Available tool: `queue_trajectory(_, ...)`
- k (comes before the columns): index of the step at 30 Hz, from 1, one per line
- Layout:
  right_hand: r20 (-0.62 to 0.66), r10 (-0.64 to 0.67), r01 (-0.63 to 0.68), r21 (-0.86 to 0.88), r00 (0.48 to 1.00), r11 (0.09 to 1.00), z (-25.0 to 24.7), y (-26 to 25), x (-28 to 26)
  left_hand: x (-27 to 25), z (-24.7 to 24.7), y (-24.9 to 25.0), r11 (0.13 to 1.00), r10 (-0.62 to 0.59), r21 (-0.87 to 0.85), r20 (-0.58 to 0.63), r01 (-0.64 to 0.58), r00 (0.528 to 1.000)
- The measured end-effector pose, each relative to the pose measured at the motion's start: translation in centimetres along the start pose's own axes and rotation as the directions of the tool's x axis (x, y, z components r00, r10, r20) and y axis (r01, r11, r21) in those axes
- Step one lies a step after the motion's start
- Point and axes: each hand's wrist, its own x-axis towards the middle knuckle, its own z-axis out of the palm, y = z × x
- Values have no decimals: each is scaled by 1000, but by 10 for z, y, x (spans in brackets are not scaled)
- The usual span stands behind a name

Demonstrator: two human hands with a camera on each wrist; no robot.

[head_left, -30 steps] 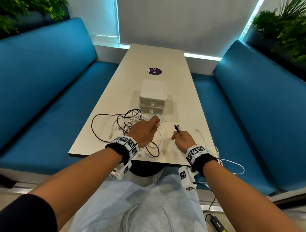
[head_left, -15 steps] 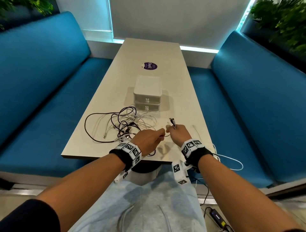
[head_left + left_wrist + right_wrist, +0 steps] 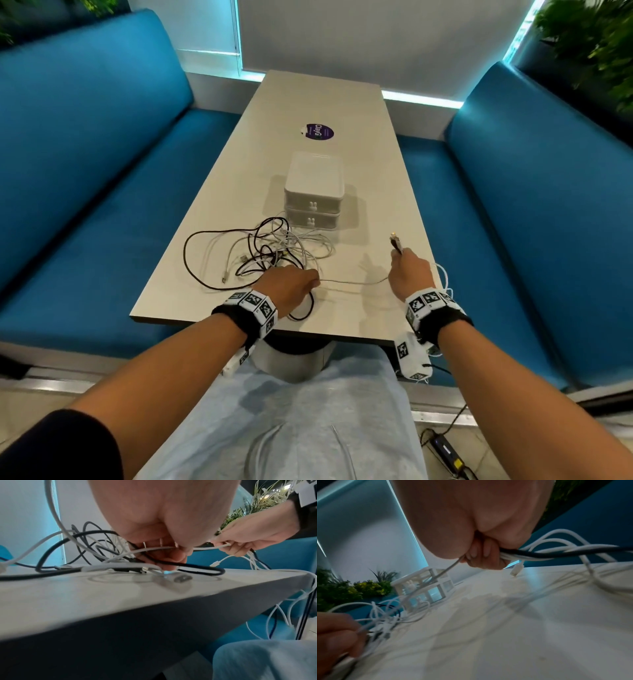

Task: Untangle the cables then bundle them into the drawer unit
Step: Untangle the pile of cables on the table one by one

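Tangled black and white cables [image 3: 270, 251] at frame centre on the table [image 3: 359, 164], drawer unit [image 3: 313, 190] just above them, left hand [image 3: 291, 286] pinching a white cable [image 3: 352, 281], right hand [image 3: 409, 274] gripping cable ends at right

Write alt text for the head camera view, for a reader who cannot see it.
Two hands stretch a white cable across a pale table: the left hand holds it beside a tangle of black and white cables, the right hand grips cable ends. A closed white two-drawer unit stands behind the tangle, between blue benches.
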Motion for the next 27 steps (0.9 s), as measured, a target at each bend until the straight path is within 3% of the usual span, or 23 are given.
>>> queue_trajectory(4,1,-139,137,158,990,978,6,-26,-6,4,2,8,995,10,96,11,-11,1000)
queue_trajectory(8,135,-252,212,255,958,944,21,-37,-14,5,-2,17,984,31,175,-1,-30,1000)
queue_trajectory(14,205,-395,327,300,896,896,27,-52,-30,5,-6,31,976,22,215,16,-25,1000)
queue_trajectory(18,271,-508,477,174,818,862,34,-60,-35,3,-13,35,975,-16,223,49,5,999)
queue_trajectory(21,333,-511,539,9,793,842,40,-50,-34,3,-14,22,979,-32,203,29,25,999)
queue_trajectory(24,336,-478,556,-197,812,807,40,-34,-31,3,-16,5,986,-7,169,6,6,1000)
queue_trajectory(27,274,-420,500,-415,865,760,27,-14,-24,-1,-19,-8,994,-11,110,55,5,998)
